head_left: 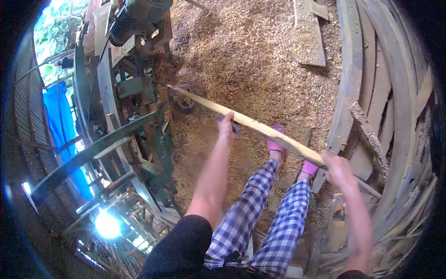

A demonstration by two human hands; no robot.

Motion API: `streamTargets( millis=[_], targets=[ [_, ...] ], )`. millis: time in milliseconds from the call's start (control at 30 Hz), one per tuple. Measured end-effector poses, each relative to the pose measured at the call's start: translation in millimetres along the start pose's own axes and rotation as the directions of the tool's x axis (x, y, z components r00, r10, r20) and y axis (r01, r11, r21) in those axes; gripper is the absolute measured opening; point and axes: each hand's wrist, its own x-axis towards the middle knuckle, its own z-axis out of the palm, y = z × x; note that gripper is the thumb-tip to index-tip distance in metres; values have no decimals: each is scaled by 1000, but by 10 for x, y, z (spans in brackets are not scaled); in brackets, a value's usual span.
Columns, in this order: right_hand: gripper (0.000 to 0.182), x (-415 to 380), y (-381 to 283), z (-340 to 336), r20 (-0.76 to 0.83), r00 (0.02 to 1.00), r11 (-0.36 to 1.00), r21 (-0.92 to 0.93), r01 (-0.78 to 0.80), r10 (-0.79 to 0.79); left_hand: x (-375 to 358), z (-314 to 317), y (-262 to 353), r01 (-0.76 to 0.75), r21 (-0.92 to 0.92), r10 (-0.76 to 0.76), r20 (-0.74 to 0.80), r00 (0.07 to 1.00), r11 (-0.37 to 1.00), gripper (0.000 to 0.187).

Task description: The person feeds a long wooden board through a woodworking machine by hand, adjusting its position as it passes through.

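A long, narrow wooden strip [265, 130] slants across the middle of the head view, held above the floor in front of my legs. Its far left end tapers, close to the green machine frame. My left hand [227, 125] is closed around the strip near its middle, thumb on top. Against that hand and under the strip is a small dark object [236, 127]; what it is I cannot make out. At the strip's right end my right hand [337, 171] grips it, slightly blurred, with the fingers partly hidden.
A green metal machine frame [132, 87] with a motor [139, 21] stands on the left. Wood shavings [241, 51] cover the ground. Rough planks [348, 69] are piled along the right, and a loose board [310, 42] lies at the top. A bright light [108, 224] glares at lower left.
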Motion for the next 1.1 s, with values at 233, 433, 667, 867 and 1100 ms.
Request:
streamTargets(
  millis=[233, 433, 667, 867, 1100],
  targets=[
    [42, -834, -66, 190, 7, 980, 979, -43, -201, 201, -725, 433, 87, 95, 394, -156, 126, 980, 914, 21],
    [43, -276, -193, 7, 64, 998, 999, -32, -23, 25, -659, -148, 271, 14, 279, -17, 7, 1000, 960, 21],
    [30, 315, -203, 39, -124, 992, 997, -76, -10, 1, 132, 151, 348, 29, 118, -37, 67, 997, 993, 22],
    [40, -437, -87, 320, 76, 994, 995, 57, -81, 77, -757, 197, 341, -63, 406, 26, 97, 995, 911, 31],
    [30, 642, -373, 119, -18, 999, 999, 16, 45, -45, 323, -165, 453, 9, 126, -6, -23, 1000, 992, 28]
  ],
)
